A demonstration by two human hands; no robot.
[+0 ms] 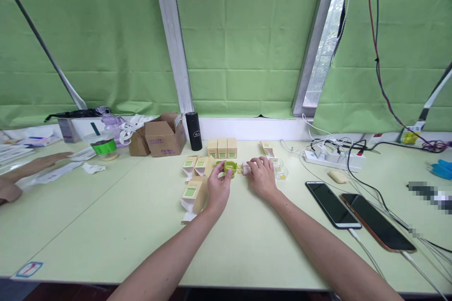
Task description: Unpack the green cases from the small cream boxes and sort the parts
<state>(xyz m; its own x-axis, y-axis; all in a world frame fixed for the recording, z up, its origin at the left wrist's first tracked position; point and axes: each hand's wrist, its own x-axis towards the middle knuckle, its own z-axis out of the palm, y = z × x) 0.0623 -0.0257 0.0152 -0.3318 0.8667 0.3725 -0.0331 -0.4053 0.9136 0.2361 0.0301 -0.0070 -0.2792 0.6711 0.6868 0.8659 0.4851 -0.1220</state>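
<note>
Between the thumb and fingers of my left hand (219, 192) is a small green plastic piece, shaped like a shallow cup (230, 166). My right hand (263, 179) is closed, fingers curled down on a small pale pink piece (245, 169), which they partly cover. Tiny yellowish pieces (239, 169) show between the two hands. Just right of my right hand lies a clear plastic package (281, 172) with small yellow bits inside. Left of my left hand, opened small cardboard boxes (192, 194) with green squares lie with their flaps out.
Three small boxes (222, 148) stand in a row behind my hands, near a black tumbler (193, 131) and a cardboard carton (165, 136). Two phones (332, 204) on cables and a power strip (334, 161) lie right. Another person's arm (31, 168) reaches in left, near a drink cup (102, 146).
</note>
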